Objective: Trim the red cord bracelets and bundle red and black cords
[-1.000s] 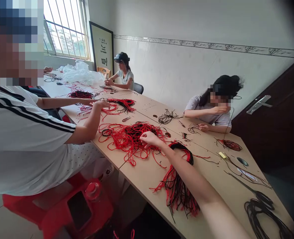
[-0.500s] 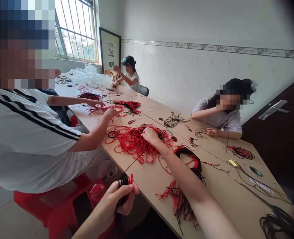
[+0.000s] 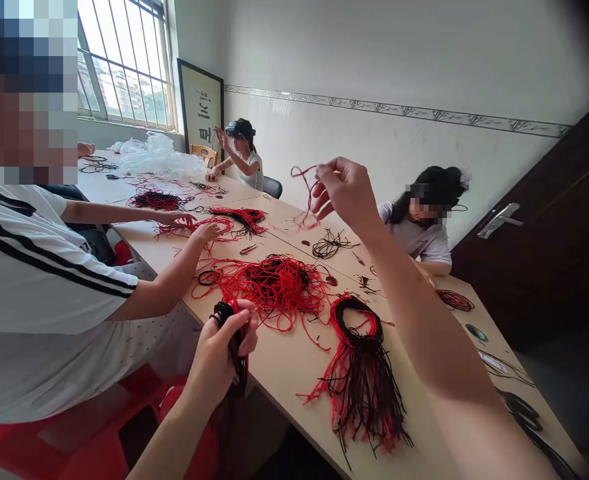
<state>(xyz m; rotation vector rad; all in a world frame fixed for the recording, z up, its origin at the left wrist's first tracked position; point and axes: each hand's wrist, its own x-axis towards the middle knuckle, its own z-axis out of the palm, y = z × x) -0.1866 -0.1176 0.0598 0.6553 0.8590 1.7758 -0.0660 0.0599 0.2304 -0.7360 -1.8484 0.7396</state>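
Black cords (image 3: 235, 353) in left hand (image 3: 222, 353), right hand (image 3: 345, 190) raised with red cord (image 3: 302, 179)

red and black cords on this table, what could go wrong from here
The loose red cord in the right hand dangles above the table and might snag the tangled red heap. The black cord bundle in the left hand hangs past the table edge, so strands could slip down. A co-worker's hand works red cords nearby, so strands might get mixed.
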